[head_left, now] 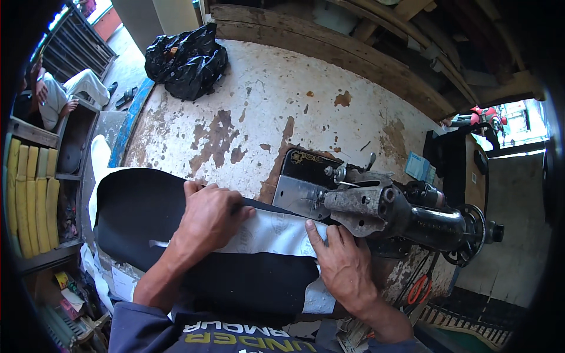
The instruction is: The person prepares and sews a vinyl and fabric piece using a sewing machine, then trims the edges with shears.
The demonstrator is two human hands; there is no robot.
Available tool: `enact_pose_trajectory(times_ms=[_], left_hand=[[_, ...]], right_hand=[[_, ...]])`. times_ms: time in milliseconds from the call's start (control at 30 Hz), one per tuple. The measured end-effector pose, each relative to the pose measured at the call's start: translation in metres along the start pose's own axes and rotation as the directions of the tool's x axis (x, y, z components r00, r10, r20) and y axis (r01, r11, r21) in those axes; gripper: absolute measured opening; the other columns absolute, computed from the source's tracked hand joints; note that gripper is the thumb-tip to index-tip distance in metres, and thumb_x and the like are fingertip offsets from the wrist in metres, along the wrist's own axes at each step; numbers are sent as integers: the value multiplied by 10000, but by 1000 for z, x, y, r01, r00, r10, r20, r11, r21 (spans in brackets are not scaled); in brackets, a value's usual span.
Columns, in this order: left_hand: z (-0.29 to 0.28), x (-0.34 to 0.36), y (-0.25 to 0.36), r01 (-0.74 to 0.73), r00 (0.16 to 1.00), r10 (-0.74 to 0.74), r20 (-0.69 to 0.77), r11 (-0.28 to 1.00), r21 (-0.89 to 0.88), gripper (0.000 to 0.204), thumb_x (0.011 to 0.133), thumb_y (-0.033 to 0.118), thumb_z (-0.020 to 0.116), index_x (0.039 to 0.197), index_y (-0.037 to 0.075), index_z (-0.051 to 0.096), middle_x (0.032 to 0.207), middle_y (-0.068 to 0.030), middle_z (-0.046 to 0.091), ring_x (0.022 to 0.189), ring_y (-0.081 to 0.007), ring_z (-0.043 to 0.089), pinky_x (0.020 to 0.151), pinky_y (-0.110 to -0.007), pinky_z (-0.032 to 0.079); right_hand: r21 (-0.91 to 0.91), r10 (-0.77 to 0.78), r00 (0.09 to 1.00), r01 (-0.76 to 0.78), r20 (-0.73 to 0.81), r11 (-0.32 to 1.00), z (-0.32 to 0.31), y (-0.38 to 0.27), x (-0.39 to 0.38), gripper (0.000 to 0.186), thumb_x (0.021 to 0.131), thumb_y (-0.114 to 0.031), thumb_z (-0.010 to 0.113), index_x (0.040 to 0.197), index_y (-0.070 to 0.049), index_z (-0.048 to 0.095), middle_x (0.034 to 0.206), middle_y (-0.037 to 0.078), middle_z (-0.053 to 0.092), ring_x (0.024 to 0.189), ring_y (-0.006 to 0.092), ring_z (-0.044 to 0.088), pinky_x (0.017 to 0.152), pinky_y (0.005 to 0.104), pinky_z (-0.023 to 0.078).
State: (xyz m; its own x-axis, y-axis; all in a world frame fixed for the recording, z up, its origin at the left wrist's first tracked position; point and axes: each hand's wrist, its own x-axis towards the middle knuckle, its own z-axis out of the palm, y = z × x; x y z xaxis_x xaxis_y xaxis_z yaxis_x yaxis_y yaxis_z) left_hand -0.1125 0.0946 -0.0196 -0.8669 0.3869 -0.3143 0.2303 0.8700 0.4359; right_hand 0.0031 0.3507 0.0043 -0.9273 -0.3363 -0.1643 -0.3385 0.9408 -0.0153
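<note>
A long black padded piece of fabric (138,203) with a rounded left end lies across the near side of the table. Along it runs a white printed strip (265,232). My left hand (212,219) is closed on the fabric's far edge, fingers curled, thumb side against the strip's left part. My right hand (344,267) lies over the strip's right end, index finger stretched out and fingers partly apart; its thumb is hidden. Just beyond my right fingers stands a black sewing machine (426,220), its head and metal plate (297,197) beside the fabric's far edge.
A black plastic bag (187,62) sits at the table's far left. Orange-handled scissors (419,289) hang at the near right. Yellow stacked pieces (35,203) fill a shelf at left. A seated person (65,94) is beyond it. Wooden boards edge the worn white table (282,88).
</note>
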Motion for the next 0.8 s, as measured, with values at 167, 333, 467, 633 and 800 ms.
enact_pose_trajectory(times_ms=[167,333,467,633,800], left_hand=[[-1,0,-13,3,994,-10,-110,998,-61,320,924,386,805,865,72,797,795,-103,746,887,-282,673,994,-474,336],[7,2,-12,6,990,-10,-137,1000,-27,321,924,387,802,858,73,794,796,-95,749,888,-286,679,998,-490,334],[8,3,-13,-4,989,1,-148,1000,-23,314,928,377,794,829,80,773,783,-98,743,888,-291,681,995,-504,335],[7,3,-14,-25,987,22,-158,1000,-18,317,930,369,788,804,79,752,782,-110,745,879,-299,686,976,-504,354],[4,1,-22,-15,995,11,-102,999,-30,300,935,370,780,840,85,776,802,-125,755,904,-300,711,991,-498,366]], right_hand=[[33,-59,997,60,-45,998,0,-4,7,514,883,-87,665,1386,15,664,1288,90,589,1155,292,582,895,435,547],[-39,-225,974,225,-1,974,-2,-6,21,406,906,-99,633,1240,123,703,1346,145,604,1194,289,597,964,403,537],[23,-301,952,303,-53,953,-7,-7,35,423,900,-102,633,1246,136,685,1220,175,656,1091,292,637,932,386,553],[59,-228,970,224,80,973,-21,-27,50,509,927,-121,625,1419,10,640,996,119,624,958,260,631,871,367,548],[14,-210,975,210,74,978,-17,-34,61,517,937,-137,625,1452,-94,651,930,79,574,924,242,615,823,383,528]])
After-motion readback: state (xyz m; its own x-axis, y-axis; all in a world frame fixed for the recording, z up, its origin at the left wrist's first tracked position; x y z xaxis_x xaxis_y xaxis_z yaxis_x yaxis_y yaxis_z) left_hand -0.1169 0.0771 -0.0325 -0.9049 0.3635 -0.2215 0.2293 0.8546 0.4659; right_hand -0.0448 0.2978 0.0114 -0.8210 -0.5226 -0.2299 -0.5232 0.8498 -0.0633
